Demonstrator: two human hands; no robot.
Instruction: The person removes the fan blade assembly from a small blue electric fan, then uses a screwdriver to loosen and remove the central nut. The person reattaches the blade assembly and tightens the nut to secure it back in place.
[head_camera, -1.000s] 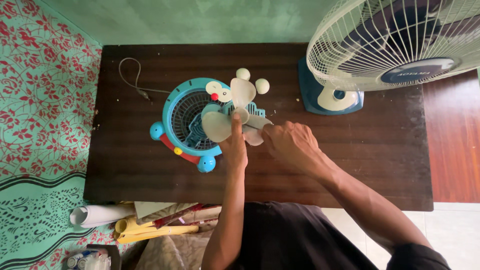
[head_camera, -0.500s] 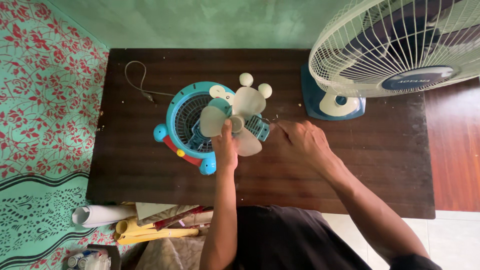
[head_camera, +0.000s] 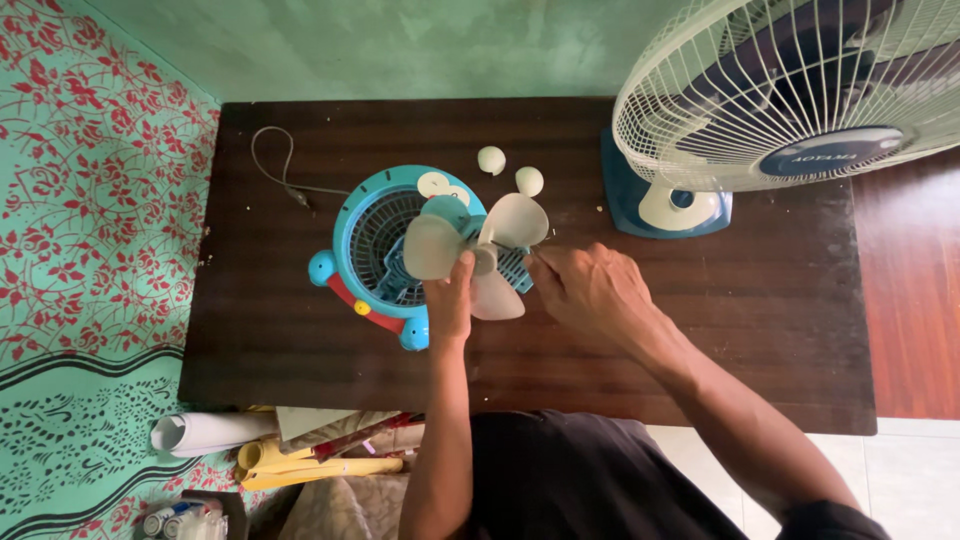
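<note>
A small blue toy-like fan (head_camera: 385, 245) lies on a dark wooden table (head_camera: 250, 320), its round grille facing up. Above it sits a white three-blade propeller (head_camera: 478, 252). My left hand (head_camera: 450, 300) grips the propeller from below, thumb near its hub. My right hand (head_camera: 585, 290) is closed on a thin dark tool (head_camera: 515, 250) whose tip points at the hub. Two small white round parts (head_camera: 510, 170) lie just beyond the fan. A thin cable (head_camera: 280, 170) runs from the fan toward the table's far left.
A large pedestal fan (head_camera: 800, 90) with a white cage and blue base (head_camera: 625, 205) stands at the far right of the table. Rolled paper (head_camera: 205, 432) and yellow tubes (head_camera: 310, 465) lie below the near edge. A patterned green mat (head_camera: 90, 250) covers the left floor.
The propeller has turned slightly. My left hand has slid lower along it. My right hand has drawn in toward the hub with the tool.
</note>
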